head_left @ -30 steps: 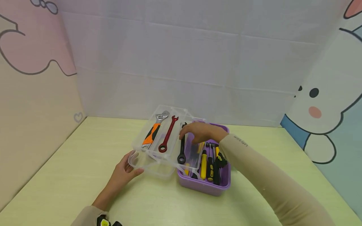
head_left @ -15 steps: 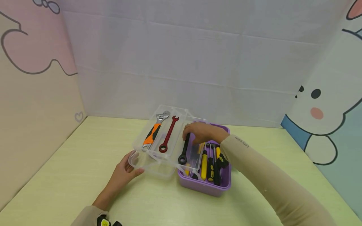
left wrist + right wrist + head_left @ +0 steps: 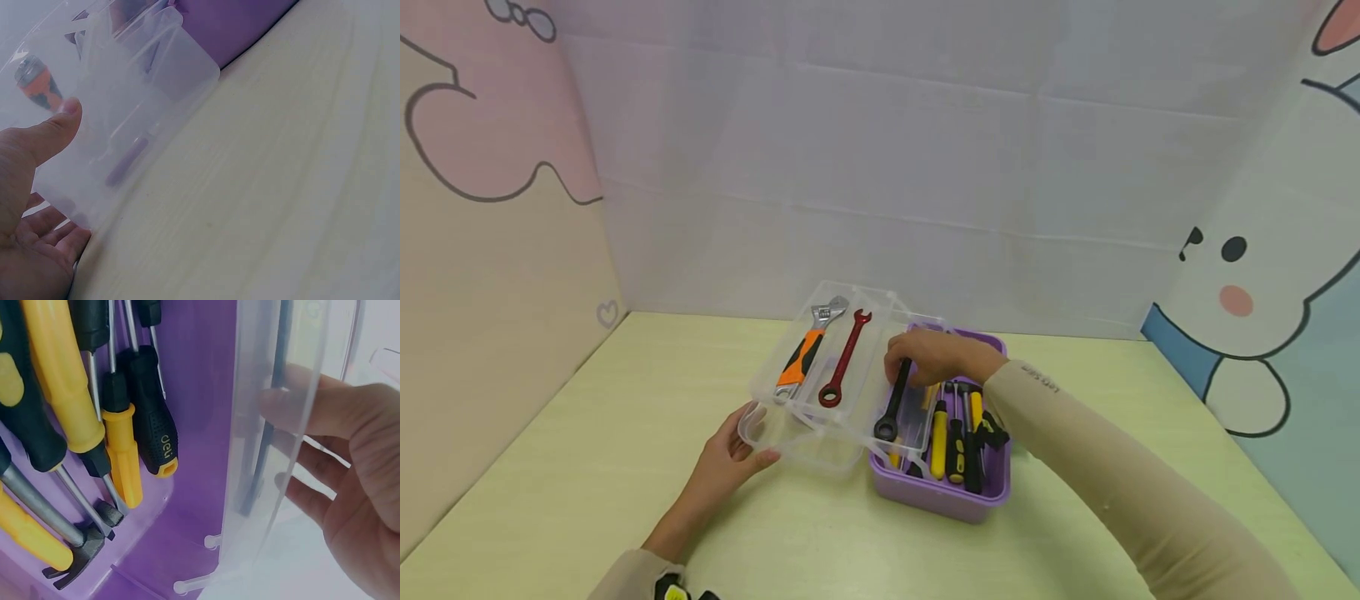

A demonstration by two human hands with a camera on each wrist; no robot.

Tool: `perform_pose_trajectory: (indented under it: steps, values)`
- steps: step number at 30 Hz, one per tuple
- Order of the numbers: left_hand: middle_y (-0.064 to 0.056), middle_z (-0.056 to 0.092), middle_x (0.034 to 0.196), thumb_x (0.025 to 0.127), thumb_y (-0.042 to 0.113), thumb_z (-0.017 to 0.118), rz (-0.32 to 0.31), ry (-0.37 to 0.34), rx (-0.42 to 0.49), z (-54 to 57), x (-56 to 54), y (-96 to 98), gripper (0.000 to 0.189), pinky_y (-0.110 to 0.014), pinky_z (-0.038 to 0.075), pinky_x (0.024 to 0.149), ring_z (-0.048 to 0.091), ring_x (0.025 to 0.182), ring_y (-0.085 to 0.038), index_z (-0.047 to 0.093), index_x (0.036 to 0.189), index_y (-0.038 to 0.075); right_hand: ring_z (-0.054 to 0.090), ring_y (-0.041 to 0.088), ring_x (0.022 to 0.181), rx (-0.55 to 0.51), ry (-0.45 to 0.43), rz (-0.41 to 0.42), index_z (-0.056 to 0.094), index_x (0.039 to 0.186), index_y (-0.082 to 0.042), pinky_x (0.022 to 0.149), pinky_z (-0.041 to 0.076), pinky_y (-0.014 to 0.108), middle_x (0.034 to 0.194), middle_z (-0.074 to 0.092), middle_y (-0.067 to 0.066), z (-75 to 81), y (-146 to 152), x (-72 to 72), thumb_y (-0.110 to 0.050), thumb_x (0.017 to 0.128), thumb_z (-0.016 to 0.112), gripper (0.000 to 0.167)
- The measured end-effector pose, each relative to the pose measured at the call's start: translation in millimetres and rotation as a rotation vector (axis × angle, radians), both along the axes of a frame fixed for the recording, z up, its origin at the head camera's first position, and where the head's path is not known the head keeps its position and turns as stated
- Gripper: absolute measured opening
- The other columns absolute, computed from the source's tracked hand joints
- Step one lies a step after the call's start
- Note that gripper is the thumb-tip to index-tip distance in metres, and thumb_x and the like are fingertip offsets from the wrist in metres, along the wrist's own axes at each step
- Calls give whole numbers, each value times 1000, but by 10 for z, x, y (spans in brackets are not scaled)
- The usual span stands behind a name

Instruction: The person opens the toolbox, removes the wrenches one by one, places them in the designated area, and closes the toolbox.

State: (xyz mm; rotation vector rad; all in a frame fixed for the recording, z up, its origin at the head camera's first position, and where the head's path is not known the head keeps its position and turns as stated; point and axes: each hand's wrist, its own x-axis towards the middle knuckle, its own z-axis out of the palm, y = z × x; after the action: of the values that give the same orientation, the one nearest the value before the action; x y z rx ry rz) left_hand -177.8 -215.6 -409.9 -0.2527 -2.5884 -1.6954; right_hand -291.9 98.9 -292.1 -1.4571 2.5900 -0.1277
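Observation:
A clear upper tray (image 3: 867, 387) holds an orange-handled adjustable wrench (image 3: 805, 354) and a red combination wrench (image 3: 844, 362) in separate compartments. In its right compartment, my right hand (image 3: 925, 354) pinches the upper end of a black ratchet wrench (image 3: 891, 408); the ring end points toward me. The right wrist view shows these fingers through the translucent tray wall (image 3: 275, 519). My left hand (image 3: 730, 454) holds the front left corner of the clear lower tray (image 3: 165, 119), thumb on one side and fingers on the other. The wrench's far end is hidden by my right hand.
A purple toolbox (image 3: 932, 497) stands under the trays' right side. Inside lie a yellow-handled tool (image 3: 940, 442), several screwdrivers and a hammer (image 3: 87, 544). Clear link arms (image 3: 200, 578) join tray and box. A pale wall closes off the table's back.
My right hand has shifted slightly right, and the black wrench's upper end has swung right with it, leaving the wrench more slanted. The left hand has stayed at the tray corner.

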Motion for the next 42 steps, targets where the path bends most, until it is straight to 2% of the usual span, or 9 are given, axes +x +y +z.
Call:
perform_pose_trajectory:
  steps: [7, 14, 16, 19, 21, 27, 34, 42]
  values:
    - [-30, 34, 146, 85, 8, 70, -5, 5, 13, -17, -5, -6, 76, 1, 35, 90, 37, 134, -44, 26, 145, -4, 60, 21, 87, -18, -6, 30, 70, 88, -10, 83, 53, 30, 92, 64, 3, -14, -22, 6, 6, 77, 67, 20]
    - [-30, 33, 147, 85, 8, 71, -6, -2, 12, -17, -18, -4, 77, 0, 36, 91, 36, 135, -44, 25, 146, -4, 61, 24, 88, 25, -27, -13, 68, 86, -12, 80, 52, 28, 90, 63, 2, -19, -57, 7, 7, 75, 65, 22]
    - [-30, 34, 147, 85, 8, 71, -1, -4, 5, -16, -21, -7, 77, -2, 37, 93, 37, 135, -43, 25, 146, -4, 60, 25, 87, 29, -10, 0, 67, 84, -12, 78, 52, 27, 88, 62, 3, -16, -58, 8, 7, 74, 66, 21]
    - [-30, 34, 147, 85, 9, 71, 8, -5, -7, -10, -24, -11, 77, -13, 41, 100, 38, 134, -43, 26, 146, -4, 59, 25, 84, 30, 17, 27, 65, 81, -12, 74, 50, 26, 86, 61, 4, -16, -53, 6, 6, 73, 67, 20]
    - [-30, 34, 147, 85, 8, 71, 10, -8, -7, -11, -25, -14, 77, -15, 42, 101, 38, 134, -43, 26, 146, -4, 58, 24, 83, 32, 23, 34, 65, 81, -12, 73, 49, 25, 86, 60, 4, -18, -51, 4, 5, 73, 68, 19]
    - [-30, 33, 147, 85, 8, 71, 0, -13, 5, -12, -35, -15, 77, -3, 38, 94, 37, 135, -42, 25, 146, -4, 51, 16, 76, 29, 36, 35, 63, 78, -12, 71, 47, 24, 81, 57, 2, -18, -30, -2, 5, 73, 69, 19]
    - [-30, 33, 148, 85, 8, 70, 1, -11, 15, -4, -29, -7, 77, -1, 37, 93, 35, 136, -43, 25, 146, -4, 52, 12, 73, 24, 41, 66, 63, 75, -11, 71, 50, 24, 77, 59, -2, -5, 19, 9, 9, 72, 65, 21]
    - [-30, 33, 148, 85, 7, 70, -4, -16, 23, 9, -6, 6, 76, 0, 35, 91, 35, 136, -42, 25, 146, -4, 54, 12, 75, 35, 19, 46, 64, 76, -12, 73, 51, 22, 79, 61, -3, -21, 25, -10, 9, 73, 65, 22]
